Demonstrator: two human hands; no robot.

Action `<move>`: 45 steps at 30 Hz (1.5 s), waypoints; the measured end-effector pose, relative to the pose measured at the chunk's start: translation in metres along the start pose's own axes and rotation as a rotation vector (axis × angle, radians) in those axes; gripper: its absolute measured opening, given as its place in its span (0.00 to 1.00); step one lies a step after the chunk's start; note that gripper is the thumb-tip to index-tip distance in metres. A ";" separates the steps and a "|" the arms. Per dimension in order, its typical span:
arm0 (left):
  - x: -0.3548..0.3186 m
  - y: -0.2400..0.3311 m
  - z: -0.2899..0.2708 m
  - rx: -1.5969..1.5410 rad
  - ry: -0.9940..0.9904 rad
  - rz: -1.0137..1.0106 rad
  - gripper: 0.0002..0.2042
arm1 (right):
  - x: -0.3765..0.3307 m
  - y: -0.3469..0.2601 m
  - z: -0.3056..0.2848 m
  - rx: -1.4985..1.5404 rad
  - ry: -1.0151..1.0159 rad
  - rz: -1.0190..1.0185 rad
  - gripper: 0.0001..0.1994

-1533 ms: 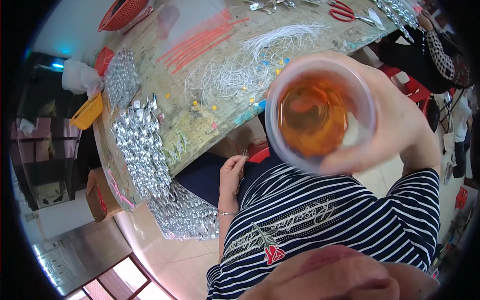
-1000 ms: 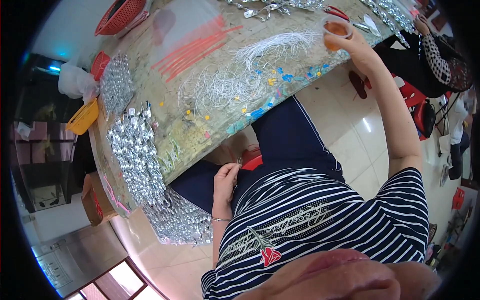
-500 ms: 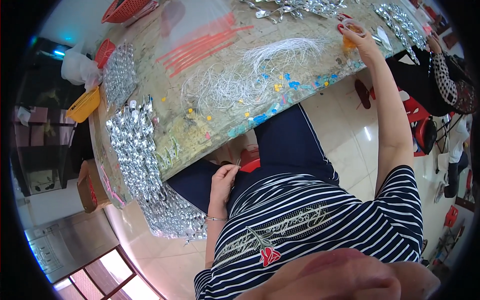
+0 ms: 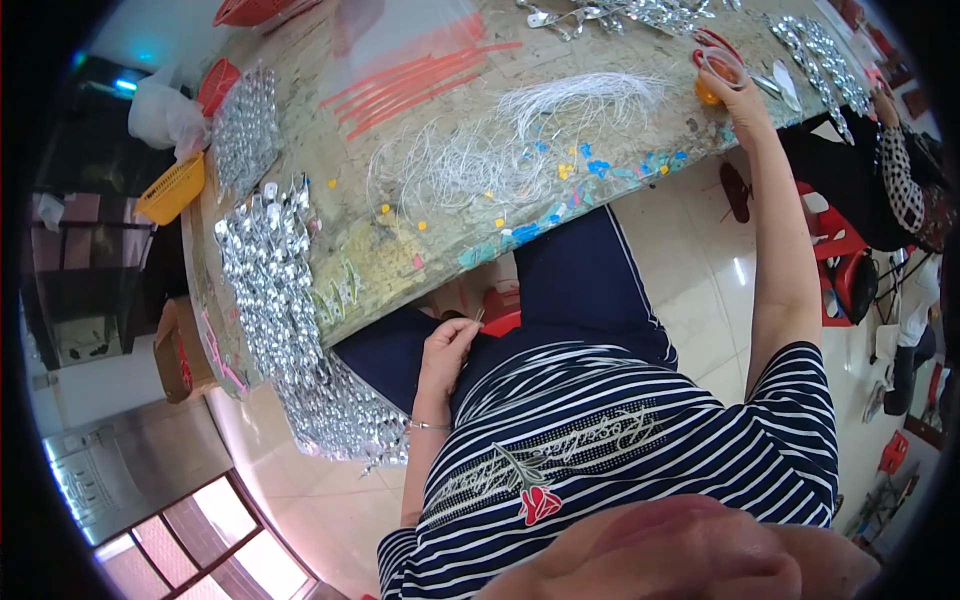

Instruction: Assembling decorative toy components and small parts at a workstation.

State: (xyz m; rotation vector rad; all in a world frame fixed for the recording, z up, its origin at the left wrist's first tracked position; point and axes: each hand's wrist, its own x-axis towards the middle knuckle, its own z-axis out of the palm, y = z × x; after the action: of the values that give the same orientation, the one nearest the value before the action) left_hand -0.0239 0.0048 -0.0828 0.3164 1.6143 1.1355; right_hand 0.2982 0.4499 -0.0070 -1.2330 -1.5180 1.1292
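My left hand (image 4: 446, 352) is over my lap, finger and thumb pinched on a small, thin, pale piece (image 4: 480, 316) too fine to name. At the far right of the table my right hand (image 4: 742, 100) is on a small clear plastic cup (image 4: 724, 68) with orange in or beneath it, its fingers around the rim. Red-handled scissors (image 4: 714, 40) lie right beside that cup. Loose white threads (image 4: 590, 98) spread in a long bundle and a tangle across the middle of the table.
Strands of silvery beads (image 4: 262, 270) hang over the table's left edge, with more silver strands (image 4: 815, 65) at far right. A yellow basket (image 4: 172, 190) is at left. Red strips (image 4: 420, 82) lie by a clear plastic sheet. Another person's sleeve (image 4: 900, 185) shows at right.
My right hand has shifted slightly, and the cup in it is tipped, its round opening showing more. The left hand stays pinched in nearly the same place. The whole view has turned a little.
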 end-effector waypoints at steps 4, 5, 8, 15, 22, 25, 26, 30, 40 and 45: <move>0.003 0.000 -0.003 0.223 0.051 0.127 0.06 | 0.011 0.017 0.011 0.048 -0.054 -0.144 0.34; 0.004 0.004 -0.001 0.246 0.051 0.147 0.07 | 0.012 0.014 -0.005 -0.123 -0.084 -0.069 0.36; 0.002 0.013 0.001 0.298 0.045 0.244 0.08 | -0.005 0.012 -0.039 -0.402 0.027 -0.101 0.22; -0.034 0.021 -0.005 0.082 0.146 0.237 0.05 | -0.145 -0.032 0.024 0.219 -0.139 0.132 0.17; -0.049 0.036 0.008 0.089 0.088 0.412 0.05 | -0.254 -0.090 0.153 0.136 -0.949 0.160 0.14; -0.057 0.046 0.009 0.081 0.046 0.411 0.05 | -0.267 -0.086 0.191 0.152 -1.119 0.112 0.16; -0.060 0.050 0.009 0.085 0.039 0.420 0.05 | -0.270 -0.087 0.199 0.129 -1.167 0.109 0.17; -0.070 0.053 0.004 0.076 0.050 0.417 0.05 | -0.278 -0.095 0.219 0.093 -1.176 0.119 0.10; -0.077 0.054 -0.020 -0.061 0.001 0.411 0.06 | -0.270 -0.104 0.243 0.234 -1.088 0.191 0.06; -0.084 0.043 -0.037 -0.032 -0.038 0.333 0.06 | -0.257 -0.116 0.248 0.249 -1.025 0.220 0.08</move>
State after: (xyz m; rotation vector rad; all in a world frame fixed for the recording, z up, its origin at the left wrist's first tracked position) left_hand -0.0387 -0.0505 0.0004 0.5986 1.5435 1.3949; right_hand 0.0719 0.1527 0.0307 -0.6452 -1.8681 2.2283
